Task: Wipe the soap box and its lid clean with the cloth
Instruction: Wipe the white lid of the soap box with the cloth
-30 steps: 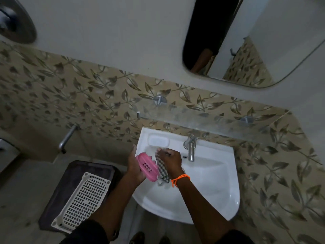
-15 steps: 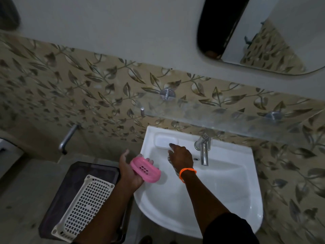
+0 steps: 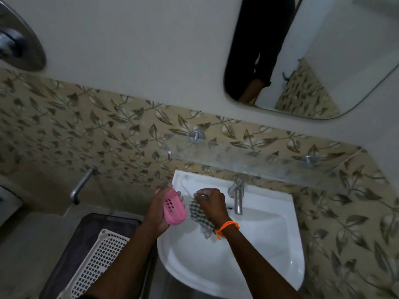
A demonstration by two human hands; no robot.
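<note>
You get dim, flat light. Soft sheen on white basin point(image 3: 269, 251). Edges bend from wide lens. Slight overall blur, corners darkest.

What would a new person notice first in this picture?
Probably the bright pink soap box, held in the left hand over the left rim of the white sink. Just beside it, the right hand, with an orange wristband, grips a checked cloth.
</note>
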